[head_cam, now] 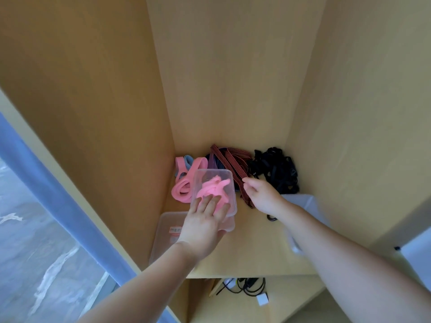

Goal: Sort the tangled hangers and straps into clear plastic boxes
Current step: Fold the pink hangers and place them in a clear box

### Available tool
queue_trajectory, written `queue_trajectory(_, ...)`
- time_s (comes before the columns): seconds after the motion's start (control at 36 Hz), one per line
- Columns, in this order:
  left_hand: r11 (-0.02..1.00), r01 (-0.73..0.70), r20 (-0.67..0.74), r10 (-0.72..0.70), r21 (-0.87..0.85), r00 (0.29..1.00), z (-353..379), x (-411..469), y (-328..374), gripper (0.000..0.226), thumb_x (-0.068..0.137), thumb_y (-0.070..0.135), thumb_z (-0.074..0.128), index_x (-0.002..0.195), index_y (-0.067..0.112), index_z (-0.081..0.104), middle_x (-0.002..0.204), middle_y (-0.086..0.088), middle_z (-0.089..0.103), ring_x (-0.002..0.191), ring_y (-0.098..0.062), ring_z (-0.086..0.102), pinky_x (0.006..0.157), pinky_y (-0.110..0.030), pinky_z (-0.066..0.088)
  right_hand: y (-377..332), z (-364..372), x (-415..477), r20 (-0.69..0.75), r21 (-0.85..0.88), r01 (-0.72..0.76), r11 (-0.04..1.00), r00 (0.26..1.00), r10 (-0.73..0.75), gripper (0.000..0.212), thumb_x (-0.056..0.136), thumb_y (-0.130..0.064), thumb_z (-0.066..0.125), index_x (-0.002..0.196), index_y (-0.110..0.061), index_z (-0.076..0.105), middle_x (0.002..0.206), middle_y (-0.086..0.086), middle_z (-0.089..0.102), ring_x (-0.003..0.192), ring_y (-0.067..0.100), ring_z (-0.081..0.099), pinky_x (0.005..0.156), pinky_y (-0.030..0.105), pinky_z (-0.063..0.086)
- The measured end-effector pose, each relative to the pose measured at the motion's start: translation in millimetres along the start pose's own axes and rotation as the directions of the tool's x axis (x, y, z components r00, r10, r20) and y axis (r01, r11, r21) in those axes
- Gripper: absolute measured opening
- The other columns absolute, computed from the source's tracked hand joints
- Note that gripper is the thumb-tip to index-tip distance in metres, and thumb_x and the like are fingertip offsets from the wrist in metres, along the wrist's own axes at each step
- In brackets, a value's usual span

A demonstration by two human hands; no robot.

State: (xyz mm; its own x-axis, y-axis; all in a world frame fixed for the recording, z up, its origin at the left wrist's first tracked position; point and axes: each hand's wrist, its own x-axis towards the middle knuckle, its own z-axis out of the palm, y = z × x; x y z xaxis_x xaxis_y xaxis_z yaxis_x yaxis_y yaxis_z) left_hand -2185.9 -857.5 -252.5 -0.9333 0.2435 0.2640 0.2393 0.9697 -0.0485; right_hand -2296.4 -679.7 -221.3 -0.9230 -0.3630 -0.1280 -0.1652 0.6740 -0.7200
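My left hand point(205, 220) grips the near end of a clear plastic box point(212, 183), with its fingers laid inside over a bundle of pink strap point(213, 188). My right hand point(261, 194) pinches a red-and-black striped strap point(233, 164) that runs back toward the shelf's rear. Behind the box lie loose pink straps point(184, 180), with purple and blue ones beside them. A tangle of black straps point(275, 169) sits in the back right corner.
All of this lies on a shelf inside a wooden cabinet point(233, 89) with close side walls. A second clear box or lid point(166, 231) lies at the left front. A white box point(303, 203) stands under my right arm. Cables point(247, 285) lie on the shelf below.
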Motion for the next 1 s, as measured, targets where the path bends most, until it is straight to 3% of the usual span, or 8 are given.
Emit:
queue_trajectory(0.25, 0.979, -0.133, -0.171, 0.105, -0.157, 0.98, -8.0, 7.3, 22.1, 0.057, 0.06, 0.02, 0.081, 0.114, 0.013, 0.062, 0.118, -0.008, 0.063, 0.11, -0.032, 0.059, 0.097, -0.046, 0.048, 15.0, -19.0, -47.8, -0.054, -0.14, -0.015, 0.99, 0.998, 0.008, 0.038, 0.103, -0.02, 0.043, 0.14, -0.011, 0.05, 0.14, 0.003, 0.054, 0.13, 0.016, 0.049, 0.101, 0.017, 0.032)
queue_trajectory(0.36, 0.944, -0.238, -0.243, 0.181, -0.228, 0.953, -4.9, 8.9, 38.0, 0.056, 0.059, 0.011, 0.076, 0.113, 0.012, 0.06, 0.116, -0.008, 0.062, 0.109, -0.03, 0.057, 0.096, -0.042, 0.047, 29.0, -23.9, -73.4, -0.096, -0.165, -0.086, 0.982, 0.993, 0.071, 0.039, 0.102, -0.021, 0.046, 0.139, -0.01, 0.05, 0.138, 0.006, 0.055, 0.125, 0.017, 0.053, 0.105, 0.023, 0.037)
queue_trajectory(0.47, 0.916, -0.295, -0.241, 0.232, -0.271, 0.942, 0.4, 6.5, 55.1, 0.056, 0.061, 0.008, 0.075, 0.115, 0.014, 0.06, 0.113, -0.006, 0.063, 0.107, -0.027, 0.058, 0.096, -0.038, 0.047, 46.6, -30.8, -100.1, -0.091, -0.291, -0.166, 0.942, 0.985, 0.146, 0.043, 0.101, -0.024, 0.048, 0.14, -0.006, 0.047, 0.143, 0.009, 0.05, 0.129, 0.022, 0.049, 0.108, 0.026, 0.034)
queue_trajectory(0.61, 0.913, -0.252, -0.151, 0.213, -0.321, 0.965, 4.1, 1.2, 72.4, 0.054, 0.061, 0.004, 0.074, 0.112, 0.014, 0.062, 0.109, -0.005, 0.065, 0.098, -0.026, 0.063, 0.076, -0.037, 0.056, 66.5, -37.8, -127.3, 0.048, -0.441, -0.205, 0.874, 0.967, 0.251, 0.054, 0.1, -0.025, 0.049, 0.15, -0.014, 0.032, 0.153, 0.001, 0.038, 0.138, 0.022, 0.039, 0.111, 0.029, 0.033)
queue_trajectory(0.69, 0.93, -0.179, -0.103, 0.154, -0.321, 0.983, 4.8, -0.6, 79.7, 0.052, 0.061, 0.001, 0.073, 0.111, 0.014, 0.064, 0.108, -0.004, 0.065, 0.098, -0.025, 0.064, 0.074, -0.037, 0.056, 79.1, -37.7, -131.4, 0.094, -0.553, -0.19, 0.811, 0.953, 0.287, 0.038, 0.097, -0.015, 0.047, 0.135, -0.01, 0.048, 0.137, 0.009, 0.053, 0.122, 0.03, 0.053, 0.102, 0.041, 0.045)
queue_trajectory(0.78, 0.937, -0.111, -0.077, 0.091, -0.331, 0.993, 3.7, -3.7, 88.8, 0.05, 0.062, 0.0, 0.072, 0.11, 0.013, 0.066, 0.106, -0.003, 0.066, 0.095, -0.024, 0.064, 0.074, -0.035, 0.056, 89.0, -38.9, -133.0, 0.127, -0.626, -0.153, 0.764, 0.947, 0.294, 0.018, 0.096, -0.007, 0.042, 0.102, -0.012, 0.059, 0.1, 0.005, 0.059, 0.088, 0.026, 0.058, 0.071, 0.032, 0.048)
queue_trajectory(0.86, 0.945, -0.075, -0.06, 0.059, -0.318, 0.996, 3.0, -6.2, 97.5, 0.049, 0.061, 0.0, 0.073, 0.108, 0.015, 0.067, 0.103, -0.001, 0.067, 0.091, -0.022, 0.065, 0.071, -0.032, 0.056, 93.2, -39.7, -134.3, 0.117, -0.603, -0.171, 0.779, 0.947, 0.298, 0.027, 0.088, -0.002, 0.041, 0.067, -0.017, 0.036, 0.075, -0.002, 0.035, 0.064, 0.017, 0.033, 0.053, 0.029, 0.023)
queue_trajectory(1.0, 0.943, 0.011, -0.042, -0.026, -0.332, 0.999, 1.2, -11.4, 108.7, 0.046, 0.065, 0.002, 0.073, 0.108, 0.016, 0.067, 0.104, 0.001, 0.067, 0.088, -0.021, 0.065, 0.064, -0.027, 0.053, 99.2, -43.4, -130.1, 0.116, -0.487, -0.206, 0.849, 0.948, 0.296, 0.032, 0.087, -0.005, 0.044, 0.066, -0.021, 0.027, 0.074, -0.003, 0.027, 0.064, 0.017, 0.024, 0.053, 0.03, 0.017)
